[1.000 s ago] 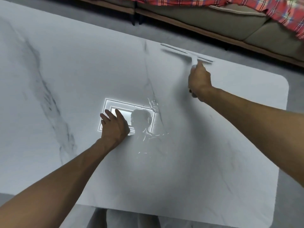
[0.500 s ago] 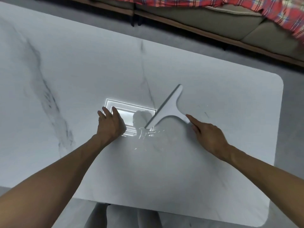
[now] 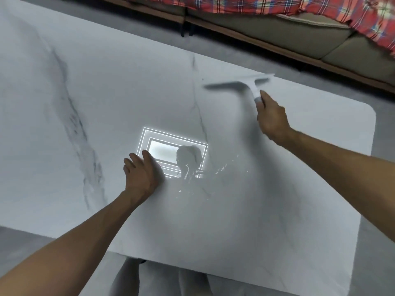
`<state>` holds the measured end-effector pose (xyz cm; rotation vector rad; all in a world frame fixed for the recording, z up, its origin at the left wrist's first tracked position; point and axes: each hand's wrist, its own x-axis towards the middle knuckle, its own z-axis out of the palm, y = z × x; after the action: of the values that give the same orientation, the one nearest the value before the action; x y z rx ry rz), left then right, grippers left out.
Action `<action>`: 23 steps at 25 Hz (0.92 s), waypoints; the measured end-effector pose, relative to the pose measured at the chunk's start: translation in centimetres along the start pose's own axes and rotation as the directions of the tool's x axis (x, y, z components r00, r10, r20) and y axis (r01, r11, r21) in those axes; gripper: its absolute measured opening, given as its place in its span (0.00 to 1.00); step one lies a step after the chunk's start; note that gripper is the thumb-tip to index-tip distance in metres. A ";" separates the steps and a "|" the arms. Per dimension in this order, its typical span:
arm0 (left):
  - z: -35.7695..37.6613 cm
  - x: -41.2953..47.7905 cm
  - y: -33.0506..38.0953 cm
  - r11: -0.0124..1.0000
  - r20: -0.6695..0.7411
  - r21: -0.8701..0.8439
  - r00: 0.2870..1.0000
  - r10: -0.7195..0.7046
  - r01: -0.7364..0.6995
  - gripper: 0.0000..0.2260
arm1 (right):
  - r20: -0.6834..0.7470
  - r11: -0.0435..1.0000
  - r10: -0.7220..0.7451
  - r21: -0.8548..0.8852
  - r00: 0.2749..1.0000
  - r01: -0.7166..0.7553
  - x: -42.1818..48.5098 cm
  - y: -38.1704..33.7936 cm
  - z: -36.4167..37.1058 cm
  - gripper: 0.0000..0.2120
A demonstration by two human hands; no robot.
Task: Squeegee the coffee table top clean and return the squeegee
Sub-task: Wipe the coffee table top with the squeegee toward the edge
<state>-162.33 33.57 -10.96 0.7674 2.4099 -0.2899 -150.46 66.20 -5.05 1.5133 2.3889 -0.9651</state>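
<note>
Both hands are reaching out over the coffee table top [image 3: 85, 107], a pale marble-look slab with dark grey veins. The right hand [image 3: 272, 119] is gripping the white squeegee [image 3: 240, 84] by the near end of its handle, its fingers curling round the handle and one digit lying along it toward the blade. The squeegee is sitting over the far right part of the top, close to the far edge. Its long blade is running roughly parallel to that edge, just right of a thin dark vein, and the handle is slanting back toward the person. Motion blur is smearing the blade, so whether its edge is touching the surface cannot be told.

The left hand [image 3: 142, 174] is lying palm down on the middle of the top, its fingers straight and close together, holding nothing. Its fingertips are overlapping the near left corner of a bright rectangular light reflection [image 3: 171, 149] that is shining in the surface, and a dark silhouette is showing inside that reflection. Small glinting wet patches [image 3: 222, 167] are lying scattered to the right of and nearer than the reflection, well apart from the squeegee.

Beyond the table a sofa [image 3: 277, 35] is standing on the grey floor [image 3: 382, 97], with a red plaid blanket [image 3: 245, 5] hanging over it. Below the near edge the person's grey-clad legs [image 3: 154, 278] are showing.
</note>
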 end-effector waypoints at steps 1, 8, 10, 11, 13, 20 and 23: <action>0.6 -0.4 -0.8 0.999 0.059 0.036 0.998 -0.002 0.000 0.27 | -0.011 0.999 0.038 0.040 0.999 -0.037 1.6 -1.9 1.3 0.09; 0.4 -0.3 -5.1 0.978 0.086 -0.094 0.977 0.197 -0.189 0.24 | 0.010 0.997 -0.044 -0.070 0.999 0.044 -2.5 -6.4 10.0 0.20; 0.2 -0.8 -5.4 0.964 0.054 -0.198 0.980 0.190 -0.176 0.24 | 0.128 0.961 -0.202 -0.164 0.971 0.222 -6.9 -4.4 11.2 0.21; 0.2 -1.1 -5.4 0.954 0.020 -0.232 0.980 0.198 -0.188 0.22 | 0.185 0.940 -0.252 -0.185 0.950 0.285 -9.1 -3.1 11.6 0.21; 0.4 -2.4 -6.0 0.946 -0.012 -0.239 0.975 0.221 -0.217 0.19 | 0.259 0.925 -0.266 -0.204 0.928 0.322 -13.3 -0.3 11.7 0.21; 5.3 -9.0 -9.7 0.913 0.228 -0.323 0.916 0.331 -0.249 0.24 | 0.264 0.908 -0.051 -0.389 0.963 0.155 -23.8 8.9 8.3 0.21; 6.8 -10.9 -11.0 0.895 0.299 -0.422 0.910 0.288 -0.145 0.26 | 0.196 0.866 0.008 -0.492 0.981 0.091 -26.1 9.9 6.2 0.21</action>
<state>-158.40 17.19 -9.64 0.7220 1.9283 0.1382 -130.80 45.60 -2.50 1.1225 2.2945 -0.4143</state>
